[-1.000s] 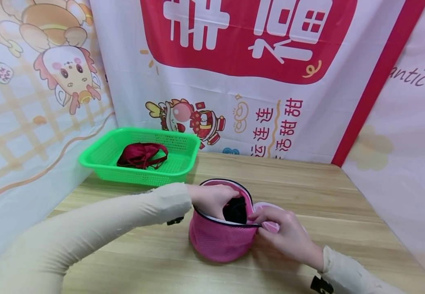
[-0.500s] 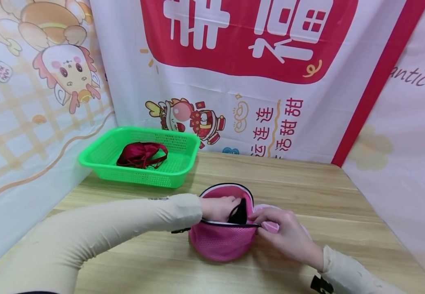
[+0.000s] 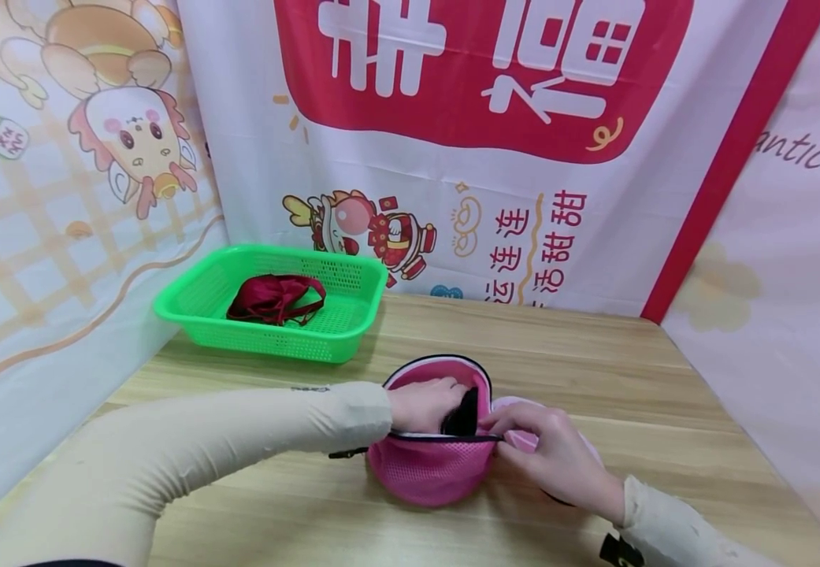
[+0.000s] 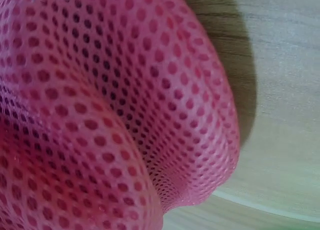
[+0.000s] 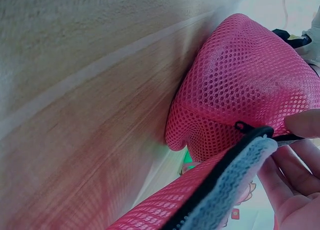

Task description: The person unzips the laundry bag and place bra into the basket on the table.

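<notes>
A pink mesh laundry bag (image 3: 429, 471) with a black zipper edge stands on the table, its mouth unzipped. My left hand (image 3: 424, 405) reaches into the mouth, beside a piece of black cloth (image 3: 462, 413). Its fingertips are hidden inside, so whether they grip the cloth does not show. The left wrist view holds only the bag's mesh side (image 4: 115, 104). My right hand (image 3: 554, 453) pinches the bag's zippered rim on the right, where the lid (image 3: 523, 439) folds outward. In the right wrist view, a black zipper pull (image 5: 243, 126) lies close to the thumb.
A green perforated basket (image 3: 275, 342) stands at the back left with a dark red strapped garment (image 3: 275, 299) in it. The wooden table (image 3: 594, 362) is bounded by printed cloth hangings (image 3: 395, 173) at the back and both sides.
My left hand has sunk deeper into the bag and turned, with its back now upward. The black cloth has shifted slightly right. My right hand keeps its hold on the rim.
</notes>
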